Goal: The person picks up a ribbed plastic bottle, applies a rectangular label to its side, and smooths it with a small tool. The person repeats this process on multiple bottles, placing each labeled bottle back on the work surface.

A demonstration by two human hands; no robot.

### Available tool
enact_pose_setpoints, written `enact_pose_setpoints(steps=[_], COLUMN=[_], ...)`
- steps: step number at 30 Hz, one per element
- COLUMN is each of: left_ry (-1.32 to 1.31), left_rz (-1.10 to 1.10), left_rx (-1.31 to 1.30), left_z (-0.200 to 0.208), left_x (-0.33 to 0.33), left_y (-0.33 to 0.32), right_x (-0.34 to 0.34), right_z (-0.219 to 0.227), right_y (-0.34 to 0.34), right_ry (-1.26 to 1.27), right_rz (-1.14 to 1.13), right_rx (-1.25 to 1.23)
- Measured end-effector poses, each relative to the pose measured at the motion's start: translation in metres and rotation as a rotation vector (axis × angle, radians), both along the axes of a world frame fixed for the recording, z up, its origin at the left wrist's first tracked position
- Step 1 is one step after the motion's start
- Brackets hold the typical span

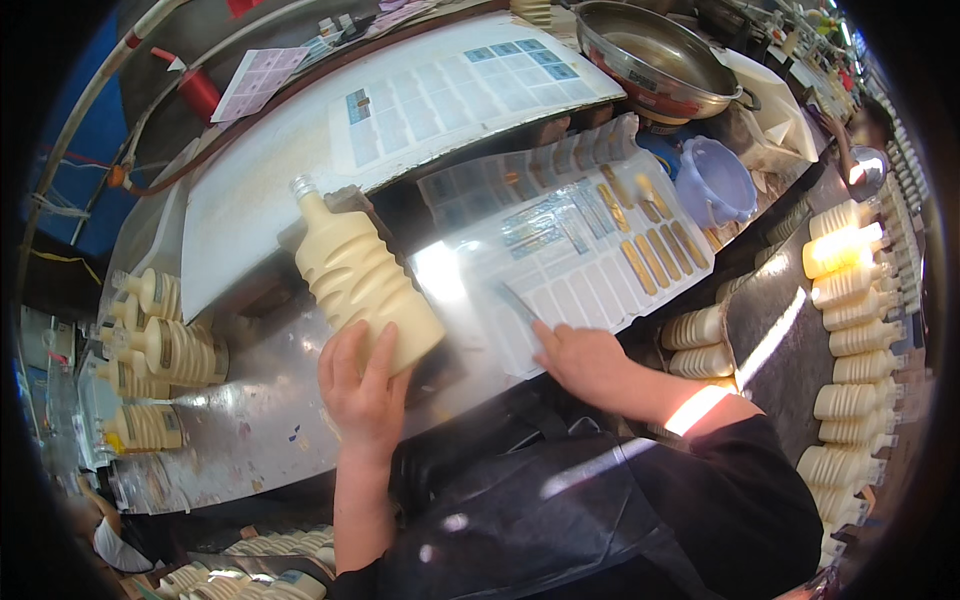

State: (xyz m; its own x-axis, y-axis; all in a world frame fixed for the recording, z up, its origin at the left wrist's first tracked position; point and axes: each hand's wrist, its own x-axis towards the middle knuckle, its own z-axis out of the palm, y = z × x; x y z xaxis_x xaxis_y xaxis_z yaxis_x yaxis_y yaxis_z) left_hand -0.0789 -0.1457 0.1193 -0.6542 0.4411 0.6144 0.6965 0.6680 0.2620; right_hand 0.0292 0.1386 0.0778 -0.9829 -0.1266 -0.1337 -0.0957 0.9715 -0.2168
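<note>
My left hand (pixel 365 385) is closed around the lower part of a cream bottle (pixel 360 275) with slanting ridges and a clear neck. The bottle lies tilted on the bench, its neck pointing away to the upper left. Between the closed fingers of my right hand (pixel 590 368) is a slim grey pointed tool (pixel 517 303); its exact kind is hard to make out. Its tip reaches over a pale label sheet (pixel 555 300), beside rows of blank label spaces. Gold strip labels (pixel 650 262) and silvery-blue ones remain on the sheet's far and right parts.
A white board (pixel 270 210) with another label sheet (pixel 450 100) stands behind. Far right are a large metal pan (pixel 655 50) and a lilac bowl (pixel 716 182). Cream bottles cluster at left (pixel 180 350) and line up at right (pixel 855 355). Other people are at the edges.
</note>
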Motion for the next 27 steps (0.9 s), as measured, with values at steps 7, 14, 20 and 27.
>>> enact_pose_setpoints(steps=[7, 14, 20, 27], left_ry=[-0.036, -0.007, -0.11, -0.199], left_rz=[0.009, -0.004, 0.139, 0.05], left_rx=[0.011, 0.04, 0.27, 0.29], left_z=[-0.001, -0.013, -0.029, -0.025], left_x=[0.001, -0.002, -0.002, -0.009], left_y=[-0.001, -0.004, -0.003, -0.016], right_x=[0.014, 0.027, 0.049, 0.041], right_z=[0.011, 0.019, 0.009, -0.03], right_y=[0.005, 0.02, 0.029, -0.008], right_ry=[0.05, -0.015, -0.16, -0.181], right_rz=[0.081, 0.033, -0.61, -1.204], right_rx=[-0.088, 0.12, -0.726, -1.38])
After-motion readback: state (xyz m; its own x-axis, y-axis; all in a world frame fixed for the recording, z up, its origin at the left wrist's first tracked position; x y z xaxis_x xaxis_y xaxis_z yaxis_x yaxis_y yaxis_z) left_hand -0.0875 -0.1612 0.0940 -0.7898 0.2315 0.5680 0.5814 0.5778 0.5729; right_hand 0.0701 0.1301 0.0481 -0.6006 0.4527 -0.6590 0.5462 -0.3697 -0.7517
